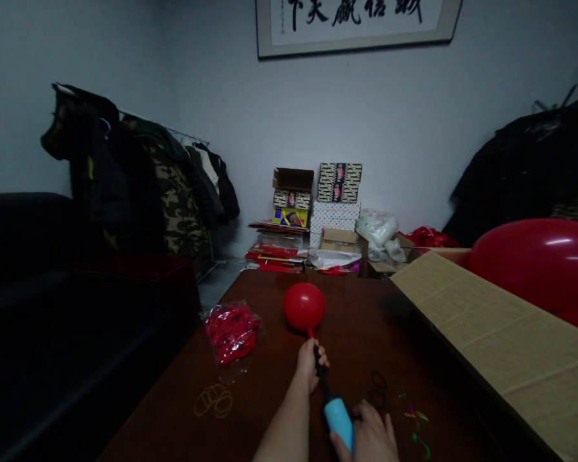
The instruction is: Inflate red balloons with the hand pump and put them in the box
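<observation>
A small red balloon (304, 307), partly inflated, sits at the far end of a hand-held balloon pump with a blue barrel (338, 420) and a black front. My left hand (310, 364) is closed around the balloon's neck where it meets the pump's black nozzle. Nearer to me, my right hand (370, 436) grips the rear of the pump, its thumb on one side and fingers on the other. The pump's back end is cut off by the lower frame edge. Dark rings (378, 390) lie just beyond my right hand.
On the brown table (173, 427) lie a clear bag of red balloons (232, 332), yellowish rubber bands (214, 401) and small coloured scraps (417, 417). A cardboard box (501, 340) borders the right side, with a large red balloon (539, 269) in it. Stacked boxes (334, 221) stand beyond.
</observation>
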The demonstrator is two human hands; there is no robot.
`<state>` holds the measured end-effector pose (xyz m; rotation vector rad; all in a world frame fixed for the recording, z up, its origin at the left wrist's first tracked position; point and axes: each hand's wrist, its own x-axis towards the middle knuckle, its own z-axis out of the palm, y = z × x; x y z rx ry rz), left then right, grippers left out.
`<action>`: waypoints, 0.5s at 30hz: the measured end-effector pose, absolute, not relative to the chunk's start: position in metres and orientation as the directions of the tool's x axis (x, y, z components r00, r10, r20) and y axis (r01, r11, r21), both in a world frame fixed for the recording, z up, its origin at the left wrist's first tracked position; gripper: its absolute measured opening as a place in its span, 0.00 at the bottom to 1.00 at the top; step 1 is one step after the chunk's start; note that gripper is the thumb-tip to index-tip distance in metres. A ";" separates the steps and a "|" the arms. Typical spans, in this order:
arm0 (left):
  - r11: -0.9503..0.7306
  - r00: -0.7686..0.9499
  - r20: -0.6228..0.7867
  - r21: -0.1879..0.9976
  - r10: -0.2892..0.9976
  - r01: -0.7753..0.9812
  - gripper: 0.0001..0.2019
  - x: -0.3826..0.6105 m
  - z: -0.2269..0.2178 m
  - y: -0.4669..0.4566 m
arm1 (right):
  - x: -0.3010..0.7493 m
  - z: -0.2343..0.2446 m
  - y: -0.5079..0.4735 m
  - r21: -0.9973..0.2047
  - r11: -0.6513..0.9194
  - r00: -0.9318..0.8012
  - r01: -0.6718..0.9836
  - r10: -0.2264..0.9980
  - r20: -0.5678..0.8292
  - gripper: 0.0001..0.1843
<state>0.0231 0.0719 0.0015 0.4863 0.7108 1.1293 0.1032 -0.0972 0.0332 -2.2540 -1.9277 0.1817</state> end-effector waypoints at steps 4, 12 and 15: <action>0.372 0.253 -0.273 0.681 0.928 -0.631 0.13 0.023 0.004 0.072 | 0.095 0.056 -0.070 -0.270 -0.137 0.162 0.953 0.984 0.073 0.23; 0.356 0.262 -0.245 0.721 0.933 -0.595 0.13 0.024 0.002 0.074 | 0.088 0.047 -0.068 -0.204 -0.161 0.181 0.966 0.980 0.080 0.25; 0.348 0.239 -0.253 0.715 0.937 -0.606 0.14 0.024 0.002 0.073 | 0.087 0.043 -0.080 -0.185 -0.169 0.185 0.968 0.980 0.075 0.25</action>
